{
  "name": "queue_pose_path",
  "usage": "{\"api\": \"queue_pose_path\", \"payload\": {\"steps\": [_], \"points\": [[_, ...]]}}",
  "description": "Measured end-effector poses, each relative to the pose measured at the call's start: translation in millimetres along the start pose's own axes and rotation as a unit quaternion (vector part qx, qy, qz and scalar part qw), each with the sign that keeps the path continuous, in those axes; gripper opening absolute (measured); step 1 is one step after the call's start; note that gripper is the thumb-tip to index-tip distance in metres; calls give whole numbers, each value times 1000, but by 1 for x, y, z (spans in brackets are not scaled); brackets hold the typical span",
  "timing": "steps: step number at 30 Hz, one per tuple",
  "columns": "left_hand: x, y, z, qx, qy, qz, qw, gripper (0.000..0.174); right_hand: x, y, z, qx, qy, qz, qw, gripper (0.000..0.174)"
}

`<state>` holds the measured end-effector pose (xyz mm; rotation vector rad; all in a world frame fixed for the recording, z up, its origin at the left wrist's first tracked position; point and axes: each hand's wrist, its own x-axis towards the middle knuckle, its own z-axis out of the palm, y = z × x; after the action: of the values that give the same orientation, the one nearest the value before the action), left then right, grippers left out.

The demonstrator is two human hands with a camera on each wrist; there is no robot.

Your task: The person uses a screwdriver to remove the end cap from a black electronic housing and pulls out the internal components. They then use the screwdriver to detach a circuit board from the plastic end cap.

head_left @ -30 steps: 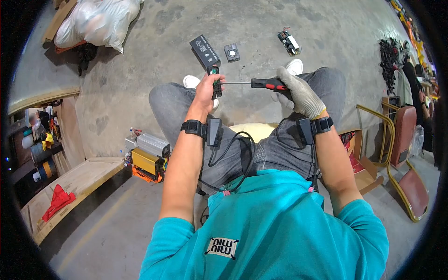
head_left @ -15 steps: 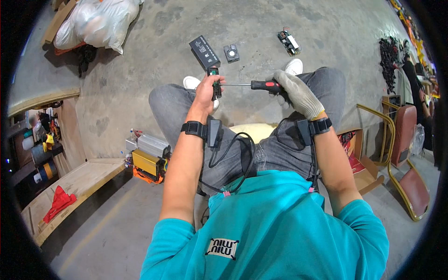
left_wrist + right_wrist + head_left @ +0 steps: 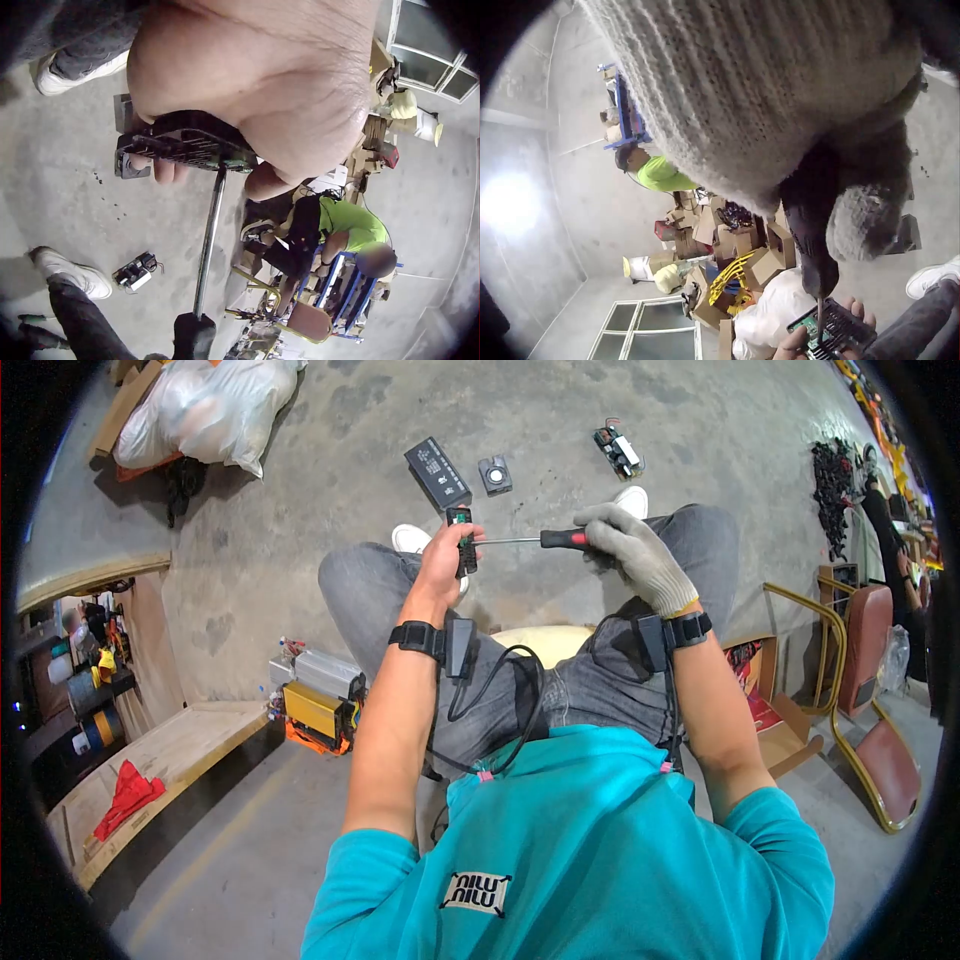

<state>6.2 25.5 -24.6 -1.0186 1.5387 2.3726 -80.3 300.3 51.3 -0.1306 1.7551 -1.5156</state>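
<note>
My bare left hand [image 3: 436,565] grips a small black plastic casing [image 3: 466,563] with a green circuit board [image 3: 805,330] inside it. My right hand [image 3: 640,560], in a pale knitted glove, holds a screwdriver [image 3: 562,539] by its black and red handle. The metal shaft [image 3: 210,244] runs level from the handle to the casing, its tip at the slotted side near the green board. In the right wrist view, gloved fingers and thumb wrap the dark handle [image 3: 810,217]. Both hands are between the person's knees, above the floor.
Beyond the hands lie a black labelled box [image 3: 438,472], a small square black part [image 3: 495,475] and a loose circuit board [image 3: 618,450]. A silver and gold device [image 3: 318,695] stands left, near a wooden bench [image 3: 190,745]. A chair [image 3: 865,650] is at right; another person [image 3: 352,225] sits farther off.
My gloved right hand has turned and shifted its fingers on the screwdriver handle, covering more of the red. The left hand and the casing have barely moved; the tip stays at the casing.
</note>
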Motion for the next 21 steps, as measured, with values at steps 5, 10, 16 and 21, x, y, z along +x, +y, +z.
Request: {"api": "queue_pose_path", "payload": {"steps": [5, 10, 16, 21], "points": [[2, 1, 0, -10, 8, -3, 1000, 34, -2, -6, 7, 15, 45, -53, 997, 44], [0, 0, 2, -15, 23, 6, 1000, 36, 0, -5, -6, 8, -41, 35, 999, 39], [3, -1, 1, -16, -11, -2, 1000, 41, -4, -13, 15, 82, 77, -38, 993, 37], [3, -1, 0, -10, -12, 2, 1000, 41, 3, 2, -3, 33, 17, 14, 999, 37]]}}
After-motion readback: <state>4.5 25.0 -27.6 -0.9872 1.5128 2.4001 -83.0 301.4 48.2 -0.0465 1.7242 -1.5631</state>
